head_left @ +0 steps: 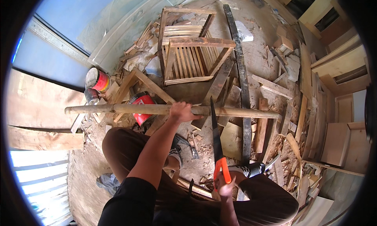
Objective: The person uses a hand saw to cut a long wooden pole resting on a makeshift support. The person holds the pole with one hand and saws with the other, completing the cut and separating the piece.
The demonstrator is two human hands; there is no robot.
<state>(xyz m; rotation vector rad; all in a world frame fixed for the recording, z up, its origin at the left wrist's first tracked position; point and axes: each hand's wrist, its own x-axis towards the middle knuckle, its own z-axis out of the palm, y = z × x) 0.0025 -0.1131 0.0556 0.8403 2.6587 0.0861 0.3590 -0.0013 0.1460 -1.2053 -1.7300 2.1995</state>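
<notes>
A long bamboo pole (149, 109) lies crosswise in front of me, above my knees. My left hand (182, 112) is closed over the pole near its middle, pressing it from above. In my right hand (226, 186) is the orange handle of a handsaw (216, 137), gripped close to my right shin. Its dark blade points away from me, and the tip end rests at the pole, just right of my left hand. Whether the teeth have cut into the bamboo cannot be made out.
A slatted wooden frame (188, 61) stands ahead. Beside it runs a long dark beam (240, 69). Red cans (144, 102) sit at the left, partly behind the pole. Wood scraps (273, 86) litter the floor, and wooden panels (337, 143) lean along the right.
</notes>
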